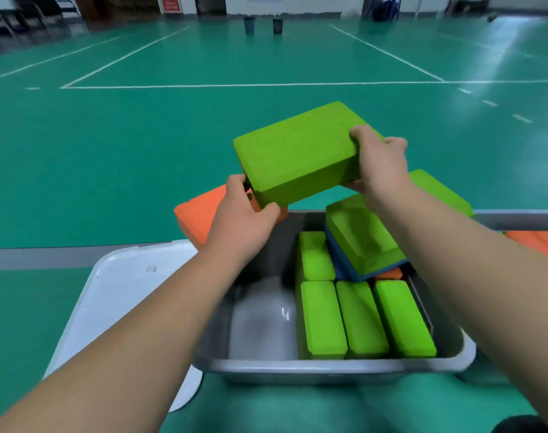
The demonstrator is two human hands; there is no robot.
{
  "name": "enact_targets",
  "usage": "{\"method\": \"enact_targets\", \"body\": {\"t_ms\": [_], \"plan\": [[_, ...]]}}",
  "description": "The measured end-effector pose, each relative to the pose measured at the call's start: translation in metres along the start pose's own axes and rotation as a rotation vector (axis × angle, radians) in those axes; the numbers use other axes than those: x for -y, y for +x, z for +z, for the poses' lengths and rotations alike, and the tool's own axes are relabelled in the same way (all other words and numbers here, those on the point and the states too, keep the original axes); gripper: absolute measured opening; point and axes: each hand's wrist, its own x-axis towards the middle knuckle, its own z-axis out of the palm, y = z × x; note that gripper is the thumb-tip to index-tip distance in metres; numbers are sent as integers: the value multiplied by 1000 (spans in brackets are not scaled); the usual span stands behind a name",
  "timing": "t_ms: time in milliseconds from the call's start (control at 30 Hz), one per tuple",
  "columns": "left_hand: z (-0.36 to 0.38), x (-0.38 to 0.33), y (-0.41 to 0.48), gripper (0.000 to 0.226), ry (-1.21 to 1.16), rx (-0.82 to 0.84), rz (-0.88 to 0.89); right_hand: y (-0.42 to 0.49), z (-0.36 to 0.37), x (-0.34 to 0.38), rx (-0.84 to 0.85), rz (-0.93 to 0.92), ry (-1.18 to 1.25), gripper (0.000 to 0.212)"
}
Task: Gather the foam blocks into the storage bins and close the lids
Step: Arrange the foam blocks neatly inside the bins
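Indoor sports hall, head view. The green court floor (110,151), glossy and marked with white court lines (235,85), fills most of the field and runs back to a pale far wall (297,3) with dark doorways. Dark chairs (4,20) stand at far left and two small dark containers (249,25) stand on the floor near the wall. In the foreground a grey storage bin (328,368) sits open on the floor, its white lid (125,292) lying flat just beside it on the left. A second bin (516,215) at the right edge holds orange blocks (538,242). Inside the grey bin, green foam blocks (360,317) stand on edge along the right side; a tilted green block (360,235) rests on a blue block (338,264) behind them. An orange block (200,214) lies past the bin's far left corner. The held green block (294,154) is in the air above the bin's far rim: the left hand (241,220) grips its near corner, the right hand (380,164) grips its far end.
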Motion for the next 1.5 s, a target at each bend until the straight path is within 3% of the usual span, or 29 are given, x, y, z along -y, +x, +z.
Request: {"method": "enact_targets", "body": {"t_ms": [100,167,233,367,500,633,800,933,1067,1133,1200,1300,1500], "plan": [[13,-2,8,70,-86,94,-129,-3,-20,5,12,-16,-90,57],[11,-5,16,89,-391,228,-301,-9,-27,10,54,-29,-142,54],[5,-12,19,81,-628,315,-416,-15,-30,14,125,-68,-219,49],[-4,-6,17,83,-409,177,-501,-26,-29,13,183,-215,-428,51],[-6,-3,5,71,-310,288,-576,-44,-24,12,186,-348,-599,68],[-5,-12,0,82,-70,302,-499,-52,-32,21,176,-418,-703,65],[12,27,-3,66,37,630,-632,-64,-25,-17,225,-363,-886,65],[28,65,-12,47,-28,835,-783,-90,-9,-70,386,-420,-1158,63],[36,85,-17,77,-324,896,-934,-120,-3,-99,692,-505,-1326,51],[41,94,-21,91,-434,929,-1032,-122,-4,-105,786,-447,-1357,37],[45,97,-26,93,-416,942,-1035,-115,-5,-105,806,-450,-1449,28],[47,99,-28,96,-373,946,-998,-99,-4,-108,863,-574,-1558,33],[45,110,-30,98,-372,1013,-963,-92,-4,-90,882,-646,-1694,45]]}}
